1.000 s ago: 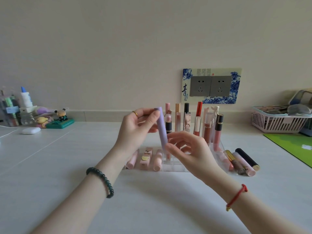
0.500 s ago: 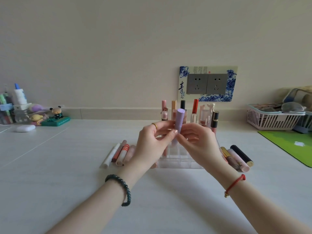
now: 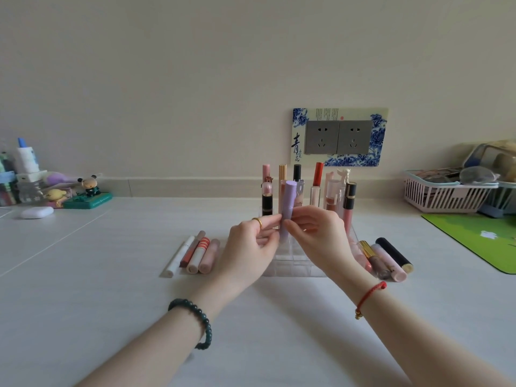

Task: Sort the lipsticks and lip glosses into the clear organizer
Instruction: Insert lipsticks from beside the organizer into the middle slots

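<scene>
Both hands pinch a slim, matte lilac lipstick tube (image 3: 288, 208) upright over the clear organizer (image 3: 287, 265): left hand (image 3: 248, 251) and right hand (image 3: 315, 236) fingertips grip its lower half, its rounded cap pointing up before the standing lip glosses (image 3: 318, 185).

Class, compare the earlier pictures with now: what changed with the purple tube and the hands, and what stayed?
The purple tube went from tilted to nearly upright, over the clear organizer. Both hands kept hold throughout. The left hand moved its grip from the top end to the lower part, opposite the right hand. The tubes lying to its right stayed put.
</scene>
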The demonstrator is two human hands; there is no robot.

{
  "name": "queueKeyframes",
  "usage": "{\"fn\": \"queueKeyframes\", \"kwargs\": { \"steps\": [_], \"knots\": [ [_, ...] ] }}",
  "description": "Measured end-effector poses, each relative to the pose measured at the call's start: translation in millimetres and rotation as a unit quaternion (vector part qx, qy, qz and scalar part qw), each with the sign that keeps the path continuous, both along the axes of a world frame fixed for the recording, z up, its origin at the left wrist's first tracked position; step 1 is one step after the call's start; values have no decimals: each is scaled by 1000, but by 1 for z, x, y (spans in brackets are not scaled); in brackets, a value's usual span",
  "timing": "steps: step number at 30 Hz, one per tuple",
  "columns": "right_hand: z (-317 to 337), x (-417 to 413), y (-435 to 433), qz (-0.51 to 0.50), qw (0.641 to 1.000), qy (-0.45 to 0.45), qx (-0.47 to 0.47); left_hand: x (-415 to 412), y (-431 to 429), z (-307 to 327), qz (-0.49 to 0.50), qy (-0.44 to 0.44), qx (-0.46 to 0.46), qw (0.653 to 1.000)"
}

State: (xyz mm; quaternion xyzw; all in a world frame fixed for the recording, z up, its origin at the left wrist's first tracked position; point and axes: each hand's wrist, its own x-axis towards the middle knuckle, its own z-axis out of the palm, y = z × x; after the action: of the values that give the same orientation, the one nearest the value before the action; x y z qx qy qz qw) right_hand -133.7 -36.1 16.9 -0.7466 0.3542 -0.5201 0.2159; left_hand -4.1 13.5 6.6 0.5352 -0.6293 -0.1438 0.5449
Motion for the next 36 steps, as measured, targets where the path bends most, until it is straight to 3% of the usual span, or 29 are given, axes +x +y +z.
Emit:
{"fn": "queueKeyframes", "kwargs": {
  "steps": [7, 36],
  "knots": [
    [-8, 0, -2, -23, 998, 51, 20, 3, 0, -6, 36, -60, 25, 997],
    [-7, 2, -1, -31, 994, 101, -7, 5, 3, -4, 24, -53, 12, 998]
  ]
}}
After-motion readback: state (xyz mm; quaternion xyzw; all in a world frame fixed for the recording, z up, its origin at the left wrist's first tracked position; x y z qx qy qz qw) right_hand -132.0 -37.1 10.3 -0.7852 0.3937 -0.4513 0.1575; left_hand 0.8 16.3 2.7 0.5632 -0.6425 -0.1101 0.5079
